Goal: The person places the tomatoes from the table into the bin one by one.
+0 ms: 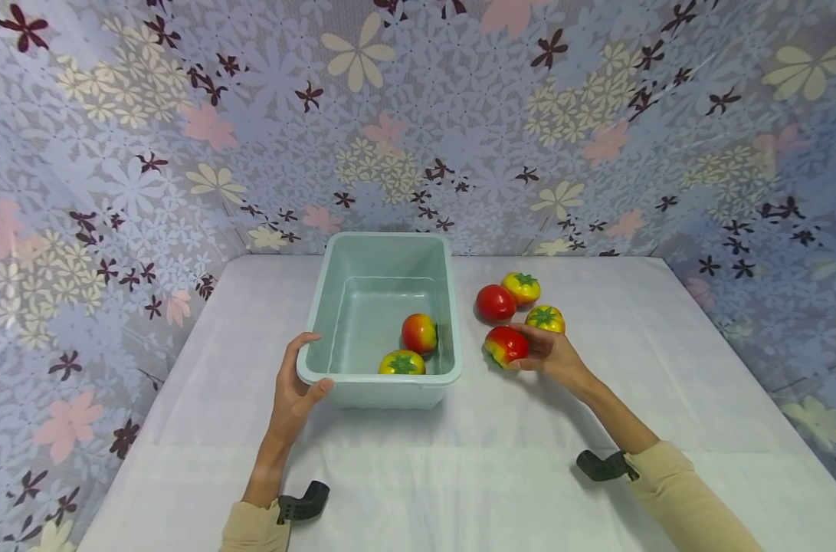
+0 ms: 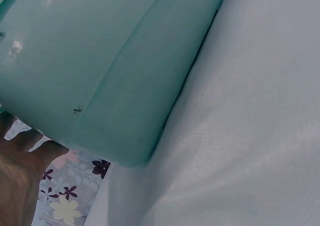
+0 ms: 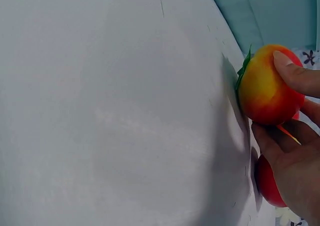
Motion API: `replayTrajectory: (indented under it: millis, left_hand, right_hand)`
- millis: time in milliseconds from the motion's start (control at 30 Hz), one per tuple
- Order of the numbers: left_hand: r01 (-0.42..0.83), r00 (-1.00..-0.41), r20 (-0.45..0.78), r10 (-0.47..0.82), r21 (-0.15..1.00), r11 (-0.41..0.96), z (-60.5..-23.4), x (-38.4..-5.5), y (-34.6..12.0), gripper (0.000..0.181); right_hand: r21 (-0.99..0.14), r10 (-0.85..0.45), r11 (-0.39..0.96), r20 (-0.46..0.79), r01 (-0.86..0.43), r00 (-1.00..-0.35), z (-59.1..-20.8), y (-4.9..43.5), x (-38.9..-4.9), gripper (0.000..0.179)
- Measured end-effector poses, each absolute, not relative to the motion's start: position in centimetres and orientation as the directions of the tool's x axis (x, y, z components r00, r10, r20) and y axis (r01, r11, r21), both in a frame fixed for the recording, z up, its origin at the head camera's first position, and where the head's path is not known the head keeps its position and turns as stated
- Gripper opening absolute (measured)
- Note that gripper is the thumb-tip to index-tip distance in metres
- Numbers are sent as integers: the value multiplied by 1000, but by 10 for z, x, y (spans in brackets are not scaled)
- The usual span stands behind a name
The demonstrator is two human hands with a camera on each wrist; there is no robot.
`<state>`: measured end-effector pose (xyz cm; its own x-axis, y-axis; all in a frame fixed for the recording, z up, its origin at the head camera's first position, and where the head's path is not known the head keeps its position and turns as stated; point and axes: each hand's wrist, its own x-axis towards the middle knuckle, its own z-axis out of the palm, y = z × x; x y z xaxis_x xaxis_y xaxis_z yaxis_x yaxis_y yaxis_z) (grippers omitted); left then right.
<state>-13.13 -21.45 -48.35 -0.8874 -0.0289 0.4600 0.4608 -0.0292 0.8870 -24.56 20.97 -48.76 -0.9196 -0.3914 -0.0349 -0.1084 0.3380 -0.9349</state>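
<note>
My left hand (image 1: 292,391) grips the near left corner of a pale green plastic bin (image 1: 383,392), thumb over the front rim and a finger over the side rim. In the left wrist view the bin's outer wall (image 2: 115,76) hides most of the fingers. Inside the bin lie a red-yellow tomato (image 1: 416,333) and a yellow one with a green leafy top (image 1: 401,363). To the bin's right, my right hand (image 1: 555,359) holds a red-yellow tomato (image 1: 505,345) between thumb and fingers. Its leafy end faces the tabletop in the right wrist view (image 3: 265,88).
Behind the right hand are a red tomato (image 1: 495,303), a yellow-orange one (image 1: 521,288) and another yellow one (image 1: 545,318) close to the fingers. A white cloth (image 1: 459,475) covers the table. Flowered fabric (image 1: 418,115) hangs at the back and sides.
</note>
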Motion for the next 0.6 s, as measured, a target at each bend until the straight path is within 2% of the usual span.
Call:
replayTrajectory:
  millis: [600]
  left_hand:
    - [429,-903,428,-34,903,-26,-482,-130,-214,61]
  right_hand:
    - [-947,-382,285,27,-146,-924,-483,210,-246,66]
